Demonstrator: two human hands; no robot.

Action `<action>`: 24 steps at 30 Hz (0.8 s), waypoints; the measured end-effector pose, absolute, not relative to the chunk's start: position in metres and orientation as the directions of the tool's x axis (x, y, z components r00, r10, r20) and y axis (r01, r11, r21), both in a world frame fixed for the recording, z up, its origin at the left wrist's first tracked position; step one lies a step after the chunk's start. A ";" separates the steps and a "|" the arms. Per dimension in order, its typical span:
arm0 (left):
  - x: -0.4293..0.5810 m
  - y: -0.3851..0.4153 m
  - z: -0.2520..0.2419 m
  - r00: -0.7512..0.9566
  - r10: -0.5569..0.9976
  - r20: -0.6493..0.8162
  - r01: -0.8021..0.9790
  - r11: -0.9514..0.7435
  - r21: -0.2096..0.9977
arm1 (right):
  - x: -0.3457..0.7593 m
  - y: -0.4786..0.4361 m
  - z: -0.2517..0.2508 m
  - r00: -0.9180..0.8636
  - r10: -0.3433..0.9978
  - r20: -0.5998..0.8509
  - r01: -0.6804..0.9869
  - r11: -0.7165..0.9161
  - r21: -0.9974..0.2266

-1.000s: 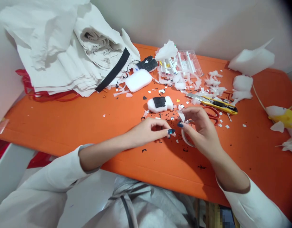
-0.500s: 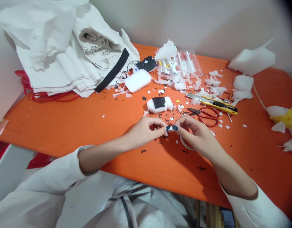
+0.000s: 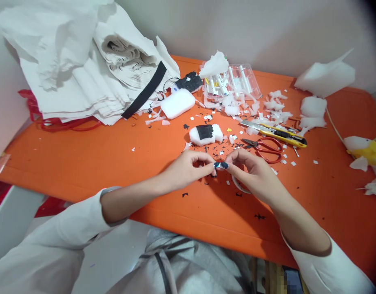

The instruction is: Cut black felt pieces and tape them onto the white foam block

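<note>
My left hand (image 3: 194, 169) and my right hand (image 3: 252, 171) meet over the orange table, thumbs and fingers pinched together. Between the fingertips, beside dark nails, shows a small white piece (image 3: 219, 165); most of it is covered, and its kind is too small to make out. Partly hidden under my right hand lies a pale ring (image 3: 239, 185), like a tape roll. Just beyond the hands rests a white foam shape (image 3: 196, 139) with a black patch (image 3: 204, 132) on it. Black and white snippets are scattered around.
Red-handled scissors (image 3: 269, 150) and a yellow utility knife (image 3: 282, 135) with its blade out lie right of centre. Behind are a clear box of markers (image 3: 252, 83), a white foam block (image 3: 178, 103) and a black strip (image 3: 147, 90). White sheets (image 3: 68, 81) fill the back left.
Both hands stay in nearly the same place. The fingertips shift very slightly, and less of the white piece shows between them.
</note>
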State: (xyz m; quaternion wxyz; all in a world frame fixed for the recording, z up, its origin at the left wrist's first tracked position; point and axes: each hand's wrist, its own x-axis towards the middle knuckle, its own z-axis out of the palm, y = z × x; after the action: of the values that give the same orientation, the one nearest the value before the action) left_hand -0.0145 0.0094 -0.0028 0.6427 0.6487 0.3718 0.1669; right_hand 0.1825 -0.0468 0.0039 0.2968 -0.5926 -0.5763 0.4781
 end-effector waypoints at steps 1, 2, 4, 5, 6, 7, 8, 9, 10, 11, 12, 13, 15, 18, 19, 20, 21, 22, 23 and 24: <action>-0.014 0.009 -0.003 0.668 0.697 -0.262 0.267 0.104 0.958 | 0.182 -0.047 0.004 -0.124 0.966 -0.226 0.401 -0.160 -0.902; -0.014 0.009 -0.003 0.668 0.697 -0.261 0.262 0.107 0.959 | 0.182 -0.047 0.004 -0.123 0.966 -0.228 0.403 -0.161 -0.901; -0.014 0.009 -0.004 0.671 0.696 -0.257 0.255 0.109 0.961 | 0.182 -0.047 0.004 -0.118 0.967 -0.226 0.403 -0.162 -0.901; -0.014 0.009 -0.004 0.671 0.697 -0.253 0.254 0.104 0.962 | 0.182 -0.047 0.004 -0.114 0.968 -0.223 0.401 -0.161 -0.902; -0.014 0.008 -0.004 0.670 0.700 -0.247 0.254 0.097 0.962 | 0.182 -0.047 0.004 -0.114 0.969 -0.221 0.398 -0.159 -0.903; -0.015 0.008 -0.005 0.671 0.701 -0.241 0.254 0.088 0.963 | 0.182 -0.047 0.004 -0.115 0.969 -0.220 0.395 -0.158 -0.905; -0.015 0.008 -0.005 0.673 0.702 -0.235 0.254 0.079 0.964 | 0.182 -0.048 0.005 -0.119 0.968 -0.220 0.392 -0.157 -0.906; -0.015 0.008 -0.005 0.675 0.701 -0.230 0.252 0.074 0.965 | 0.182 -0.048 0.005 -0.125 0.967 -0.221 0.391 -0.156 -0.907; -0.015 0.008 -0.005 0.677 0.700 -0.225 0.249 0.070 0.966 | 0.182 -0.048 0.005 -0.130 0.966 -0.222 0.392 -0.155 -0.907; -0.015 0.008 -0.005 0.679 0.700 -0.222 0.247 0.068 0.967 | 0.182 -0.048 0.006 -0.132 0.966 -0.222 0.394 -0.154 -0.906; -0.015 0.008 -0.005 0.680 0.699 -0.220 0.244 0.067 0.967 | 0.182 -0.048 0.006 -0.131 0.966 -0.222 0.398 -0.154 -0.904; -0.015 0.008 -0.005 0.681 0.699 -0.218 0.240 0.068 0.968 | 0.182 -0.048 0.007 -0.126 0.967 -0.221 0.404 -0.154 -0.902; -0.014 0.008 -0.004 0.684 0.697 -0.213 0.231 0.070 0.970 | 0.182 -0.047 0.007 -0.116 0.968 -0.222 0.415 -0.156 -0.896; -0.014 0.008 -0.004 0.690 0.695 -0.203 0.225 0.061 0.972 | 0.181 -0.048 0.008 -0.112 0.969 -0.219 0.423 -0.153 -0.893; -0.014 0.008 -0.004 0.691 0.694 -0.203 0.230 0.056 0.972 | 0.181 -0.048 0.008 -0.111 0.970 -0.218 0.426 -0.152 -0.892; -0.014 0.007 -0.004 0.690 0.695 -0.204 0.238 0.048 0.970 | 0.180 -0.048 0.008 -0.110 0.970 -0.217 0.431 -0.150 -0.890; -0.014 0.007 -0.004 0.688 0.697 -0.202 0.246 0.038 0.969 | 0.180 -0.048 0.008 -0.106 0.971 -0.216 0.439 -0.149 -0.886; -0.013 0.007 -0.004 0.684 0.702 -0.197 0.255 0.024 0.967 | 0.180 -0.049 0.009 -0.103 0.971 -0.215 0.449 -0.148 -0.881; -0.013 0.007 -0.004 0.679 0.710 -0.189 0.264 0.005 0.965 | 0.180 -0.049 0.009 -0.102 0.972 -0.214 0.462 -0.144 -0.875; -0.014 0.007 -0.005 0.673 0.718 -0.176 0.271 -0.019 0.962 | 0.180 -0.048 0.009 -0.105 0.971 -0.212 0.476 -0.138 -0.869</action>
State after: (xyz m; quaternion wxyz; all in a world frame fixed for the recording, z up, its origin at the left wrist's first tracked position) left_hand -0.0136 0.0069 -0.0046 0.6016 0.6890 0.3589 0.1860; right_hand 0.1799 -0.0483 0.0095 0.2778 -0.6084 -0.5948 0.4460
